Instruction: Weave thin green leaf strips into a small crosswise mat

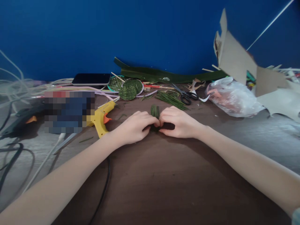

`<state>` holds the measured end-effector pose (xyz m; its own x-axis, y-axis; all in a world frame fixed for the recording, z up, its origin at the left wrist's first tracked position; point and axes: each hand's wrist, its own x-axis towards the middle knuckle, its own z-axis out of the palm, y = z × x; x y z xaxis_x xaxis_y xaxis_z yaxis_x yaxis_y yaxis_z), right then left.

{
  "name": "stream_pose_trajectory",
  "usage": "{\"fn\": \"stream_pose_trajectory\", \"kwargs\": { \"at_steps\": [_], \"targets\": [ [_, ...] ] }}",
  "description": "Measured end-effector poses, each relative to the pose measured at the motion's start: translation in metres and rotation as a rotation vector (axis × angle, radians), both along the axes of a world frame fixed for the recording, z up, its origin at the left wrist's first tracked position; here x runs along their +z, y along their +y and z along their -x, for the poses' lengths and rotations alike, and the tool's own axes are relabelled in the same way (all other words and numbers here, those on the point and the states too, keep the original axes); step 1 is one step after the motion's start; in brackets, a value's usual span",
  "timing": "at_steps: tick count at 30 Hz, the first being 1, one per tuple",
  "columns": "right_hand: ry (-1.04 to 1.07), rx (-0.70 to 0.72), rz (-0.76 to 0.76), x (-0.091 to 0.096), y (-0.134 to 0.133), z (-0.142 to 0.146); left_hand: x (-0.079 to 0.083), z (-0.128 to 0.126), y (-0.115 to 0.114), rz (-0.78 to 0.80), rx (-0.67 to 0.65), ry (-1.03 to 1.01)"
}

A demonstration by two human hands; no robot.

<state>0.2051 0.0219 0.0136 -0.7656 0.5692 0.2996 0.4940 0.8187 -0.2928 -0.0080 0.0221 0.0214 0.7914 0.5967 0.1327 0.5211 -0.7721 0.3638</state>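
My left hand (140, 126) and my right hand (177, 122) meet at the middle of the brown table (164, 181). Between their fingertips is a small piece of green leaf strips (154, 111), side by side; its lower part is hidden by my fingers. Both hands pinch it, thumbs low and fingers curled. Just beyond lies a pile of thin cut green strips (172, 99). Black-handled scissors (186, 96) rest beside that pile. A yellow glue gun (101, 118) with an orange trigger lies left of my left hand, close to the forearm.
Round woven green discs (130, 89) sit at the back, near a dark-screened phone (91, 79). Long green leaves (161, 75) lie along the blue wall. At right are a clear plastic bag (234, 97) and cut cardboard (239, 59). Cables and a black tool (22, 120) crowd the left.
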Motion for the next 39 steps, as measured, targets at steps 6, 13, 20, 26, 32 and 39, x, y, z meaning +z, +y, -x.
{"fn": "stream_pose_trajectory", "kwargs": {
  "at_steps": [6,13,20,26,32,39],
  "targets": [
    [-0.01,0.007,0.012,0.0027,-0.0011,0.0003,0.0,-0.0007,0.0002,0.003,0.003,0.001],
    [-0.02,0.027,0.002,0.0029,0.0007,-0.0007,-0.0003,-0.0005,0.0007,0.004,0.003,0.002],
    [0.003,0.031,-0.016,0.0021,0.0005,-0.0002,0.0,-0.0001,0.0006,0.002,-0.003,-0.003],
    [0.05,0.012,0.027,0.0006,0.0007,0.0004,-0.0013,0.0002,0.0011,0.0,-0.003,-0.001],
    [0.133,0.016,0.09,0.0002,0.0032,-0.0017,-0.0016,-0.0001,0.0003,-0.023,-0.013,0.0],
    [0.182,0.04,0.174,-0.0011,0.0078,-0.0064,-0.003,0.0008,-0.001,-0.032,0.0,-0.024]
  ]
}}
